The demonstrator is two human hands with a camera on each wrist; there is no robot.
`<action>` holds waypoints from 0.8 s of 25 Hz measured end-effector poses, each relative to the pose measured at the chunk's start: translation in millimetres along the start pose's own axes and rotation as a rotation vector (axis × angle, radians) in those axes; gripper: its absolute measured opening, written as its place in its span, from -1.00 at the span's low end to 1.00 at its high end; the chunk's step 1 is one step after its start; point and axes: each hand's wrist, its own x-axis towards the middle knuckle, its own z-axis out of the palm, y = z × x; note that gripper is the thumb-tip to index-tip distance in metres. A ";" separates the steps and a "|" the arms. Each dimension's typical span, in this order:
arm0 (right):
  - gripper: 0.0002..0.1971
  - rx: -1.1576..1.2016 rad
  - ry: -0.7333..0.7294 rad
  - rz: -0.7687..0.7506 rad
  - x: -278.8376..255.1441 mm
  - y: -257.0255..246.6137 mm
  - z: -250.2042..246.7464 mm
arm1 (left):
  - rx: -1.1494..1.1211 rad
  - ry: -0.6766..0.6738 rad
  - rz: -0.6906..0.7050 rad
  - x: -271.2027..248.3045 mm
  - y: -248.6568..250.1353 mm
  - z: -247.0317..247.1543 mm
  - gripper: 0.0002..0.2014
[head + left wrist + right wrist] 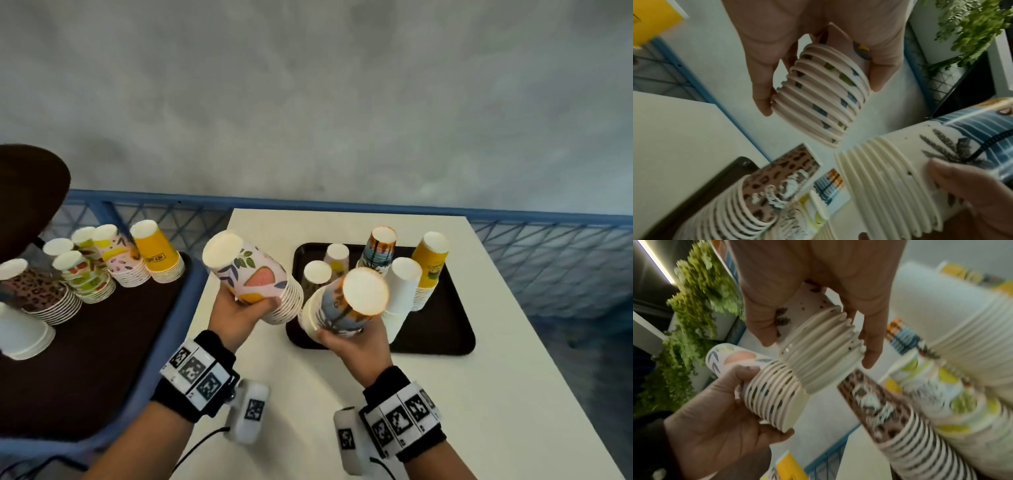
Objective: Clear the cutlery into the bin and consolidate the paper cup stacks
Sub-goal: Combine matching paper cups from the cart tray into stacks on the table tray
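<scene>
Two cup stacks, floral stack (251, 274) in left hand (236, 317), palm stack (346, 301) in right hand (359, 346), above tray (445, 339)'s near-left corner; light, crushable: grip at nested rims.

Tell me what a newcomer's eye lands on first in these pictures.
First, the two tilted cup stacks held up over the white table: the left hand grips a leaf-and-fruit print stack, the right hand a palm-tree print stack. Next, the crowd of upside-down stacks on the dark tray behind them, and more stacks on the brown surface at left.
</scene>
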 end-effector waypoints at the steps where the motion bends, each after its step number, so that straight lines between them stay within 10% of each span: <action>1: -0.17 0.000 0.021 -0.013 -1.2 -9.1 -19.0 | 0.003 -0.007 0.003 -1.7 5.1 15.6 -0.29; 6: -0.58 0.003 0.127 -0.120 24.4 -56.2 -109.3 | 0.046 -0.009 0.019 13.4 30.7 62.4 -0.31; 11: -0.40 -0.089 0.210 -0.188 94.5 -74.5 -157.8 | 0.096 -0.015 0.028 63.3 53.9 68.0 -0.13; 20: -0.33 -0.222 0.039 -0.073 187.7 -36.8 -148.9 | 0.370 -0.211 -0.090 161.0 27.7 85.4 -0.39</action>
